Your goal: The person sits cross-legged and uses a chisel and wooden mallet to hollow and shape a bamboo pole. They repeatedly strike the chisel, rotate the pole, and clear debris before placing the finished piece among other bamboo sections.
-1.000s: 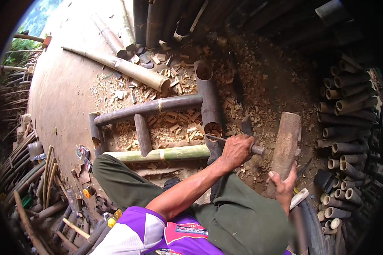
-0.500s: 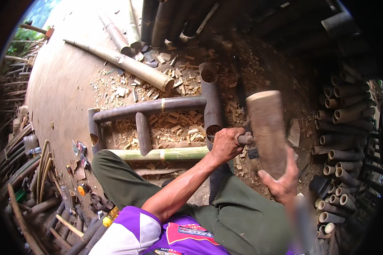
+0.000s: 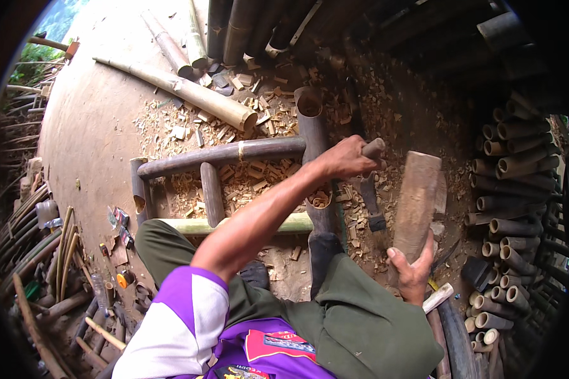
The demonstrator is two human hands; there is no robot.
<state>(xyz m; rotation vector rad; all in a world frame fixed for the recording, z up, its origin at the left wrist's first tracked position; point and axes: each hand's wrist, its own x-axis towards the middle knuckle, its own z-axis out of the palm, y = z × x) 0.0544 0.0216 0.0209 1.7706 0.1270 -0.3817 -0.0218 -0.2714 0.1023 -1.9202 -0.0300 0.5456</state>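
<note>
My left hand (image 3: 353, 158) is closed round a chisel (image 3: 374, 148); the end of its round wooden handle sticks out, and the blade is hidden. That hand is just right of a dark bamboo post (image 3: 318, 142). Wood chips fill a hole cut in the post. A dark bamboo rail (image 3: 221, 155), a short upright piece (image 3: 211, 192) and a green bamboo rail (image 3: 278, 225) form a frame with it. My right hand (image 3: 417, 270) grips the lower end of a thick wooden mallet (image 3: 417, 202), held upright over my right knee, apart from the chisel.
Wood chips (image 3: 272, 114) litter the ground around the frame. A long bamboo pole (image 3: 177, 91) lies beyond it. A dark tool (image 3: 370, 199) rests right of the post. Cut bamboo tubes (image 3: 515, 227) are stacked at right; sticks (image 3: 63, 252) and a tape measure (image 3: 125, 279) lie at left.
My left hand has moved up and right with the chisel, away from the hole in the post. The mallet in my right hand has gone lower and slightly right.
</note>
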